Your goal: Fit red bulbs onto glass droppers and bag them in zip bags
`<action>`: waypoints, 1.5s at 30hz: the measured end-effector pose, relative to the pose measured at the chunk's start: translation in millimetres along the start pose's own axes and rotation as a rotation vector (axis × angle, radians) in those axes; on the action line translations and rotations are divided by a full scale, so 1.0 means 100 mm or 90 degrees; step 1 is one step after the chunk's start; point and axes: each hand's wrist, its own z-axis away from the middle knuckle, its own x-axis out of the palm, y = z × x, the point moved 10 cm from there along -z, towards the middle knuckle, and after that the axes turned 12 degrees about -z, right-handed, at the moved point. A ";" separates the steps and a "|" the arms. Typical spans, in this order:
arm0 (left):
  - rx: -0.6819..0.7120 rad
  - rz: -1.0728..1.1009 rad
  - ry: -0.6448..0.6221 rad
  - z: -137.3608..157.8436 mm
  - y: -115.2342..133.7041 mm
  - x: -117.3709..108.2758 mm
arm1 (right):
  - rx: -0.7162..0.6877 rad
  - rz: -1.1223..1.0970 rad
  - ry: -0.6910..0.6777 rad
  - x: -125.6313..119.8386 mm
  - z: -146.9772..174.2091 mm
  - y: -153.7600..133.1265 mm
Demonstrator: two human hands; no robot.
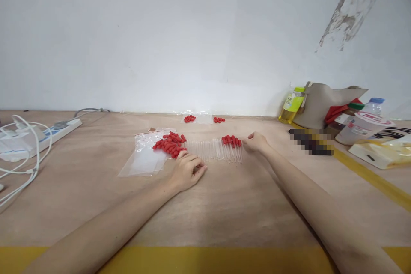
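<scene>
A row of thin clear dropper tubes (207,150) lies side by side on the table. At its right end several droppers (233,142) carry red rubber bulbs. My left hand (189,171) rests below the row's left end, fingers loosely bent and thumb apart; its fingertips are at the edge of a pile of loose red bulbs (170,143). Just right of the bulbed droppers is my right hand (257,142), fingers pointing left, with no held thing showing. Part of the bulb pile overlaps clear plastic bags (141,162).
Two small groups of red bulbs (189,118) lie by a clear bag (203,118) near the wall. A power strip (61,135) with white cables stands left. On the right are a yellow-capped bottle (291,105), a grey bag (321,105), a cup (356,128) and a pixelated dark object (311,141).
</scene>
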 end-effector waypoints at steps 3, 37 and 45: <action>-0.002 -0.002 0.004 0.00 0.00 0.00 | 0.011 -0.009 -0.028 0.06 0.02 0.06; -0.353 -0.307 -0.192 -0.42 -1.43 -0.07 | -0.037 -0.227 -0.061 0.16 0.05 -0.06; -0.455 -0.324 -0.267 -0.70 -1.80 0.34 | -0.050 -0.274 -0.050 0.13 0.09 -0.12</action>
